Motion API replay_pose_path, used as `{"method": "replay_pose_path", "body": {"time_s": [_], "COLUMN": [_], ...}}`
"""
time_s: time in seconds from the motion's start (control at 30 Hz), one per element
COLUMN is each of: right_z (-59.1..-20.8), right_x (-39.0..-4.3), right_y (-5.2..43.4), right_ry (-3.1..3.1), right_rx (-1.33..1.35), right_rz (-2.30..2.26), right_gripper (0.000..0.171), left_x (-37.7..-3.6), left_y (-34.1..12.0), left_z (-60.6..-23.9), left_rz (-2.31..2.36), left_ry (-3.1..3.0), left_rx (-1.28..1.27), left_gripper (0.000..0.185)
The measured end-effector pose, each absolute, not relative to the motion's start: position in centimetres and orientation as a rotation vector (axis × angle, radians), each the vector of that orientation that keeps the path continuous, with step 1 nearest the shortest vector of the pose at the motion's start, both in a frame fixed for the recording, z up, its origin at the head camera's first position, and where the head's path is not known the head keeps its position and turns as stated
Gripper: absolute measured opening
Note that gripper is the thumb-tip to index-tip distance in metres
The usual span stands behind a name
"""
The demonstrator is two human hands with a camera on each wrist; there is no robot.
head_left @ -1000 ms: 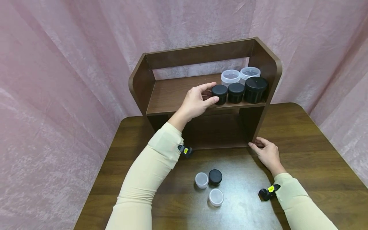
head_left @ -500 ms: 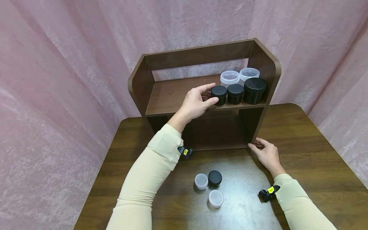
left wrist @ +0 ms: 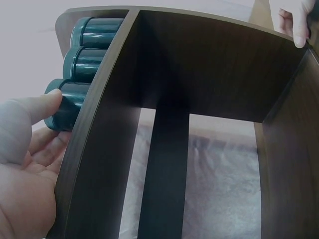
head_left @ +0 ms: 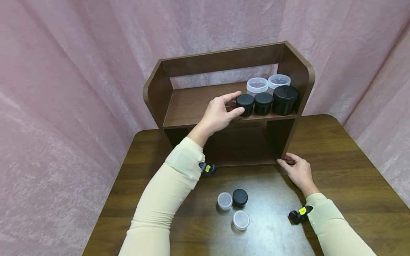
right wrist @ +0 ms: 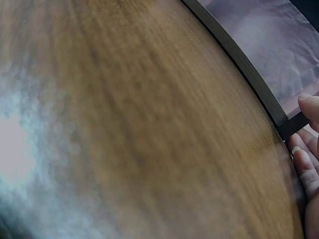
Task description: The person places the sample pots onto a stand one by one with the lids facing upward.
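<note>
On the upper board of a brown wooden desk shelf (head_left: 198, 106), my left hand (head_left: 219, 112) grips the leftmost small black lidded jar (head_left: 245, 105), thumb in front and fingers behind. That jar stands by the board's front edge. Beside it are a second small black jar (head_left: 263, 103) and a larger black jar (head_left: 285, 99), in a row. In the left wrist view the held jar (left wrist: 70, 107) shows between thumb and fingers. My right hand (head_left: 298, 170) holds the shelf's lower right front corner, thumb and fingers around the side panel's edge (right wrist: 294, 127).
Two clear plastic jars, a left one (head_left: 257, 85) and a right one (head_left: 278, 81), stand behind the black row. On the table (head_left: 179, 227) are a black-lidded jar (head_left: 240, 197) and two small translucent jars, one (head_left: 225, 201) farther back, one (head_left: 241, 220) nearer. A pink curtain (head_left: 80, 106) hangs behind.
</note>
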State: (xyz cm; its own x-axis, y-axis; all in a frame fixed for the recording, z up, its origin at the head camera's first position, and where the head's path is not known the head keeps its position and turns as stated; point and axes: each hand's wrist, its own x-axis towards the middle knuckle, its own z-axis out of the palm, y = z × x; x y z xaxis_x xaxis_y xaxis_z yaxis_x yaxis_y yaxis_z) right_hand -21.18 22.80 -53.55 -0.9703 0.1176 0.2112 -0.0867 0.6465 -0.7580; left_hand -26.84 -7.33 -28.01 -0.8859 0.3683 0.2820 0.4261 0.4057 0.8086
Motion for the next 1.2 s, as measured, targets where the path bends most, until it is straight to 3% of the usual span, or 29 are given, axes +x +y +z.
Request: {"method": "replay_pose_path", "body": {"time_s": [0.6, 1.2], "right_z": [-53.2, -53.2], "right_x": [-21.4, -21.6], "right_y": [22.6, 22.5], "right_ry": [-2.623, -2.633], "right_rx": [-0.016, -0.020], "right_rz": [1.225, 1.253], "right_gripper": [0.058, 0.059], "left_x": [-26.3, -20.5], "left_y": [-8.4, -12.8], "left_z": [-28.3, -32.6], "left_rz": [-1.624, -1.800], "left_ry": [-2.445, -2.260], "left_rx": [-0.685, -0.682], "left_gripper": [0.059, 0.034]}}
